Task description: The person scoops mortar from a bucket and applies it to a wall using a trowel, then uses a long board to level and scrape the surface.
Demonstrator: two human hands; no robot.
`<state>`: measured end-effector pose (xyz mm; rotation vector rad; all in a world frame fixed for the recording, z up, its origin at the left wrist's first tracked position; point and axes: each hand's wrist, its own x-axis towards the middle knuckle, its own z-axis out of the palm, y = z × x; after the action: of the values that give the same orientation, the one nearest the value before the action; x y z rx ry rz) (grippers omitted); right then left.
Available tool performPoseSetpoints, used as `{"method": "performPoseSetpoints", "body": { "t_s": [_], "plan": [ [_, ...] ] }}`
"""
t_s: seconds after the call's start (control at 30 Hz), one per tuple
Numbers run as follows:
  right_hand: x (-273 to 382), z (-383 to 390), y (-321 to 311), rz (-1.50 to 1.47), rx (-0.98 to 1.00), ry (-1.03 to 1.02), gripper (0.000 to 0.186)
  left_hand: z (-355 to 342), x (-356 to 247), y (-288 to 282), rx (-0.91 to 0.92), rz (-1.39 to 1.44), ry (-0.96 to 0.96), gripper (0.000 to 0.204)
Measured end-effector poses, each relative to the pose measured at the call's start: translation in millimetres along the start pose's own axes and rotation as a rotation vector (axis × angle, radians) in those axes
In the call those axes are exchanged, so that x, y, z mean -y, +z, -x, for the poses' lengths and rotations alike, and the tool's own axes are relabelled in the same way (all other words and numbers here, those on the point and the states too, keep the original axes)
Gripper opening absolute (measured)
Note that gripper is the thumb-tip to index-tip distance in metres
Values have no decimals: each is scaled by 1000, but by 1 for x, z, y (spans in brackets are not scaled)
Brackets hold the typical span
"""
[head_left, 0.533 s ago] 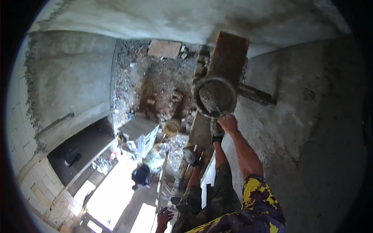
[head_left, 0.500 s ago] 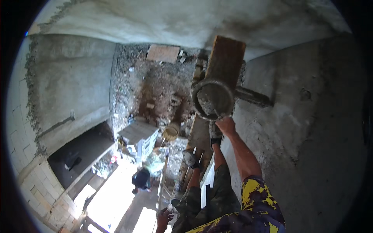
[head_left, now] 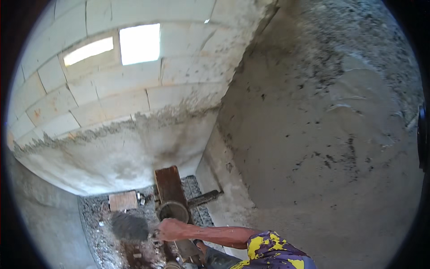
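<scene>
My right hand (head_left: 171,229) is closed round the handle of a trowel (head_left: 130,227), its arm stretched leftward across the lower part of the view. Dark grey mortar appears to cover the blade, and motion blurs its outline. Just beyond the hand, a round bucket (head_left: 173,203) with a mortar-crusted rim stands on a wooden plank (head_left: 169,181). To the right rises a wall with grey plaster (head_left: 286,148), smooth in parts and pitted in others. My left hand is out of view.
Pale blockwork (head_left: 121,101) with two bright openings lies at the far left, plastered below. A beam (head_left: 204,198) sticks out beside the plank toward the right wall. Far below is a rubble-strewn floor (head_left: 101,242) with a flat board (head_left: 123,201). My leg shows near the bottom edge.
The view has swung up and right toward the plastered wall. My right hand has lifted the trowel out of the bucket, with mortar on it. My left hand has left the view.
</scene>
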<state>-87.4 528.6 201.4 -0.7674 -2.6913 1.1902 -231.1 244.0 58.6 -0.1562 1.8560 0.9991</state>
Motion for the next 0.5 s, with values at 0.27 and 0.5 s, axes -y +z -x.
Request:
{"method": "performPoseSetpoints", "body": {
  "t_s": [0.27,0.5],
  "plan": [
    [123,32,-292,-160,55,-490,47,64,-74,22,95,-63,133,41],
    [111,274,-508,-310,-1368,81,32,98,-30,-5,105,-103,88,42]
  ]
}}
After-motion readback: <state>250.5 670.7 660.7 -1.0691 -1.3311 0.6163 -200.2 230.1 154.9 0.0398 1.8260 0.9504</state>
